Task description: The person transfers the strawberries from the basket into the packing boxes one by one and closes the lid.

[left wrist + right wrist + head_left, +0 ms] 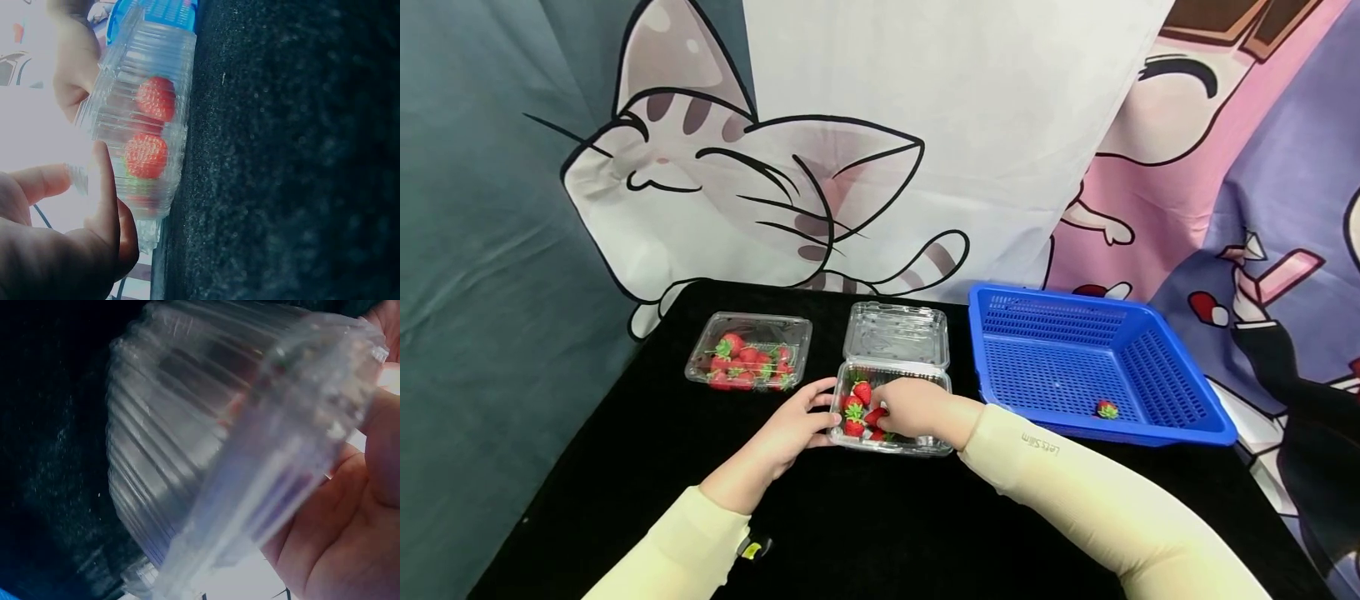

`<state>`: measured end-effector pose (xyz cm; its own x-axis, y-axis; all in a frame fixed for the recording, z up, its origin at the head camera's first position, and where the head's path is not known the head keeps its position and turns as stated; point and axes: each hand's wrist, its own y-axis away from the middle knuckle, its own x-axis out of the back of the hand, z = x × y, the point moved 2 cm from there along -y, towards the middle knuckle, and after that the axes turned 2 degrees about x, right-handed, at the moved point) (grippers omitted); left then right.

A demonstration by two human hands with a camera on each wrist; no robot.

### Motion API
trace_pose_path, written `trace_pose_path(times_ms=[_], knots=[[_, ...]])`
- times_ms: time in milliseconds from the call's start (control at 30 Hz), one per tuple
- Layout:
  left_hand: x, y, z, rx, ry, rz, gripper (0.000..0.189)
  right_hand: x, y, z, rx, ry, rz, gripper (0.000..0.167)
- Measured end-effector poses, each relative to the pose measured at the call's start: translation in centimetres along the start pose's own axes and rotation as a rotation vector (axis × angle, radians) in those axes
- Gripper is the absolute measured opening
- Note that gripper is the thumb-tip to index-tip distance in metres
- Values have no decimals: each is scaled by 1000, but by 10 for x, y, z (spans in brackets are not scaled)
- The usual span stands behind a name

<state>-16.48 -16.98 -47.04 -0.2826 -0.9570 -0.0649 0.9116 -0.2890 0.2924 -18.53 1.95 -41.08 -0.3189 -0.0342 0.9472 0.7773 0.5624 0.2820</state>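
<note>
Left hand (792,427), fingers apart, touches clear box (897,447) at nine o'clock; right hand (916,408) pinches strawberry (874,417) inside; basket (1045,367) three o'clock.

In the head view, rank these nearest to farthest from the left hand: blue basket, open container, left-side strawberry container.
1. Open container: touching the left hand, on its right side.
2. Left-side strawberry container: beyond the hand, toward the left.
3. Blue basket: far right, past the open container.
</note>
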Motion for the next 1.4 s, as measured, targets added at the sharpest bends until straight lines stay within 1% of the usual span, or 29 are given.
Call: trace_pose_path(times_ms=[267, 400, 533, 633, 733, 867, 967, 1067, 1133, 1200, 1300, 1400], knots=[[-1, 0, 2, 9, -13, -8, 60, -4, -4, 5, -43, -46, -3, 26], [-1, 1, 2, 13, -15, -19, 61, -1, -3, 7, -84, -112, 1, 31], [-1, 1, 2, 16, -26, -13, 60, 9, 4, 7, -112, -166, 55, 36], [-1, 1, 2, 14, -31, -16, 60, 22, 14, 6, -125, -220, 124, 38], [-1, 0, 2, 10, -26, -16, 61, 36, 28, 7, -146, -306, 219, 37], [-2, -1, 2, 5, -21, -15, 62, 50, 54, 14, -156, -405, 385, 32], [-4, -3, 2, 4, -20, -17, 62, 55, 74, 25, -151, -459, 494, 26], [-4, -4, 2, 7, -20, -16, 62, 57, 92, 43, -167, -469, 574, 22], [-4, -5, 2, 11, -20, -17, 63, 56, 104, 58, -196, -454, 603, 21], [-3, -5, 2, 14, -25, -16, 63, 54, 115, 73, -239, -433, 605, 19], [-1, -4, 2, 18, -31, -14, 64, 49, 131, 97, -298, -404, 571, 23], [1, -3, 1, 23, -35, -16, 64, 46, 148, 117, -342, -383, 523, 31]])
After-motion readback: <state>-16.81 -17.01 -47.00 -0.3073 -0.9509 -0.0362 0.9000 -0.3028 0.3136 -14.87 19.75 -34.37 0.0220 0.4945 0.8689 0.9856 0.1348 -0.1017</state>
